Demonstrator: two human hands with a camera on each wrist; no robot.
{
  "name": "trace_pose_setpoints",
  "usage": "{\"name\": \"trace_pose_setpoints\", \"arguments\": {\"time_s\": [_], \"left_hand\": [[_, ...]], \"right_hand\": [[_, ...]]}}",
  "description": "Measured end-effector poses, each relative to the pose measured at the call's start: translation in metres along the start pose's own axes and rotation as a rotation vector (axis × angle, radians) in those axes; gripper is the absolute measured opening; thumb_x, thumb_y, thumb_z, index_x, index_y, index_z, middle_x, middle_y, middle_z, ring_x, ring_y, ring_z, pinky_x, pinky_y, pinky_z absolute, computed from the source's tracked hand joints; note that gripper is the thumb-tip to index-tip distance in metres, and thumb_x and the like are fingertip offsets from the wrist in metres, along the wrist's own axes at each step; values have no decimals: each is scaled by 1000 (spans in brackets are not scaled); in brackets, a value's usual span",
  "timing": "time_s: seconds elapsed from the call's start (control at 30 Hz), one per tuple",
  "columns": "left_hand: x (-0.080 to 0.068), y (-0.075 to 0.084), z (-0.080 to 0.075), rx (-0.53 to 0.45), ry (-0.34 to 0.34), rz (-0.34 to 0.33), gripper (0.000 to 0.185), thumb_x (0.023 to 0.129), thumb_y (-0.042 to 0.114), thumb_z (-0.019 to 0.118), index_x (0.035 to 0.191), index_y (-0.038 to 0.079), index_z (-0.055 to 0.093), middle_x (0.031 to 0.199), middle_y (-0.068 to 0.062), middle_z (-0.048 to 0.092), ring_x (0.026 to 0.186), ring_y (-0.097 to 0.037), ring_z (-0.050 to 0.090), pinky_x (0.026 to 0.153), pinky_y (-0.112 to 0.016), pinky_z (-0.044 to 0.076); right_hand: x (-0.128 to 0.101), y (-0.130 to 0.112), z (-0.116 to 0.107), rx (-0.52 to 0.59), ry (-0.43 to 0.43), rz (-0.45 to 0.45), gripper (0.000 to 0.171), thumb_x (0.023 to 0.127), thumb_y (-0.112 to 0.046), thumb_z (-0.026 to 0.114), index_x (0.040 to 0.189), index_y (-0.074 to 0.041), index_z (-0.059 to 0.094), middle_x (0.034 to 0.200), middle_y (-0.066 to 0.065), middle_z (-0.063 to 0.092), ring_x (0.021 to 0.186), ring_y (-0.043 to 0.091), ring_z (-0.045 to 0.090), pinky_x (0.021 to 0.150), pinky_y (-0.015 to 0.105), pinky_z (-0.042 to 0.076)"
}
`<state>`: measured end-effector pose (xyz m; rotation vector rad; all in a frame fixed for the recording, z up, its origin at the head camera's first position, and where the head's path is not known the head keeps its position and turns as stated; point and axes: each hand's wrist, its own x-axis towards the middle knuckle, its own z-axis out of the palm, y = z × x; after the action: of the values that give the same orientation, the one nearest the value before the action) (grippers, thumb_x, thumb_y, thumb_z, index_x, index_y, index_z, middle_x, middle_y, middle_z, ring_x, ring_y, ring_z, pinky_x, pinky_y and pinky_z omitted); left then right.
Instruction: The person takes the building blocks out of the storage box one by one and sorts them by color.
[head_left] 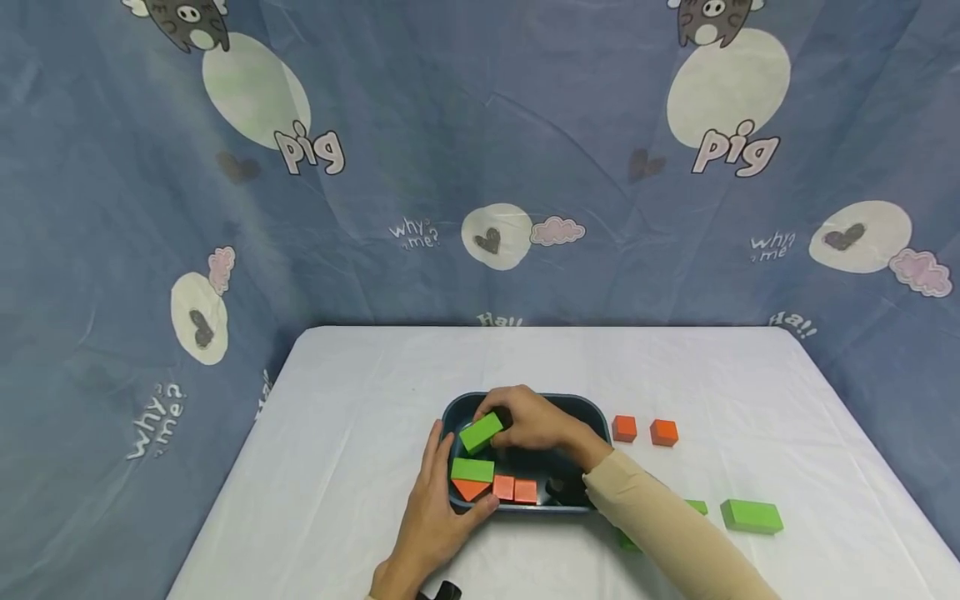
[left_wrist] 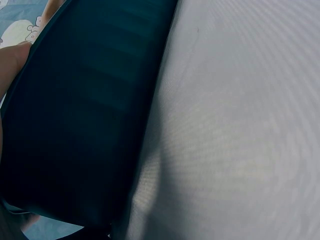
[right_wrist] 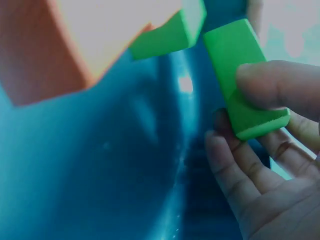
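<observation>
A dark blue, rounded rectangular tray (head_left: 555,509) is set on the tabletop (head_left: 360,400), well in from the left, right and far edges. Inside it, by the near left corner, a green rectangular block (head_left: 472,470) and an orange block with a triangular face (head_left: 471,487) are seen touching. Beside them, along the near wall, two small orange cubes (head_left: 525,492) are placed side by side. Over the tray's far left part, a second green rectangular block (head_left: 481,432) is pinched tilted in the grip of the right hand (head_left: 528,419), thumb against fingers. The tray's left end is touched by the left hand (head_left: 438,508), its grip spread, fingers nearly straight, thumb at the near rim.

The tray's right end is partly covered by the right wrist, where a black object (head_left: 558,490) cannot be made out. Two green pieces (head_left: 697,506) are mostly hidden by the beige sleeve (head_left: 675,525).

Toward the tabletop's right edge, two orange cubes (head_left: 663,432) and a green oblong block (head_left: 752,517) are laid. The tabletop is covered in white cloth and backed by a blue printed curtain (head_left: 600,275).
</observation>
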<state>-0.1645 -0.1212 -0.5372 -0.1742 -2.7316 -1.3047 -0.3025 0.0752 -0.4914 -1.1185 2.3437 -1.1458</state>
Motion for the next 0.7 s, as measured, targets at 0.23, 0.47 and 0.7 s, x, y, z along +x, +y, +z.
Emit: {"name": "trace_pose_setpoints", "arguments": {"time_s": [0.23, 0.47, 0.7], "left_hand": [[0, 2, 3, 3, -8, -10, 105, 80, 61, 79, 159, 8, 33, 171, 0, 8, 145, -34, 36, 107, -63, 39], [0, 1, 2, 18, 7, 6, 106, 80, 61, 79, 158, 6, 32, 171, -1, 9, 143, -35, 39, 106, -62, 41], [0, 0, 2, 23, 22, 27, 106, 80, 60, 80, 157, 4, 33, 170, -3, 11, 142, -36, 41, 105, -61, 42]], "right_hand": [[-7, -3, -8, 169, 39, 25, 35, 83, 5, 77, 114, -11, 72, 109, -1, 67, 89, 15, 66, 81, 30, 58], [-15, -11, -17, 201, 80, 47, 36, 84, 5, 75, 115, -14, 72, 108, -2, 66, 89, 16, 66, 79, 31, 58], [-25, -22, -28, 205, 126, 22, 37, 83, 6, 74, 115, -12, 71, 107, 0, 65, 87, 19, 65, 79, 39, 58]]}}
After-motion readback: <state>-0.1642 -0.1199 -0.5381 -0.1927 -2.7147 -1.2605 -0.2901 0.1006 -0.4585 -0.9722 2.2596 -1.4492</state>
